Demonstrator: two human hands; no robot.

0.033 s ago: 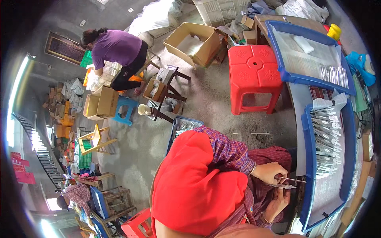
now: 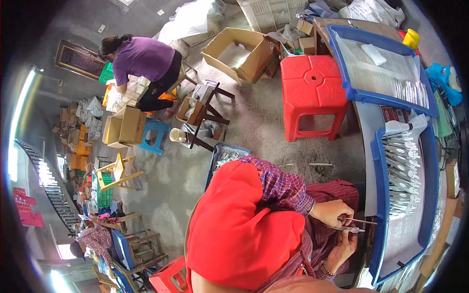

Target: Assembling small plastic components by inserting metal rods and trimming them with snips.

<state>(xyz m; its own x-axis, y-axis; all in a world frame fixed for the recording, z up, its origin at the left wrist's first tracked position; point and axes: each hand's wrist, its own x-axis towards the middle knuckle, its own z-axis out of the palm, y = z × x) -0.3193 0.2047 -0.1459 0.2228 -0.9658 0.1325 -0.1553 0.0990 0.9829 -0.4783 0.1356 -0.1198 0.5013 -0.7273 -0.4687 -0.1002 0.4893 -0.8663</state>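
My left hand [image 2: 333, 213] is the upper of the two. Its fingers close round a thin dark rod [image 2: 359, 221] that points toward the trays. Just below, my right hand [image 2: 341, 252], with a beaded bracelet at the wrist, pinches a slim silver metal piece [image 2: 348, 229] with its fingertips. The rod lies close above this piece; whether they touch, I cannot tell. Beside my hands, a blue tray [image 2: 379, 195] holds rows of slim silver metal pieces [image 2: 404, 171] on pale paper. My lap [image 2: 337, 194] is in dark red striped cloth.
Beyond stands another blue tray [image 2: 386, 100] with silver pieces and a white packet [image 2: 373, 54]. A red stool [image 2: 312, 80], an open carton [image 2: 239, 56] and a dark wooden bench [image 2: 211, 110] are on the floor. A person in purple [image 2: 145, 58] works farther off.
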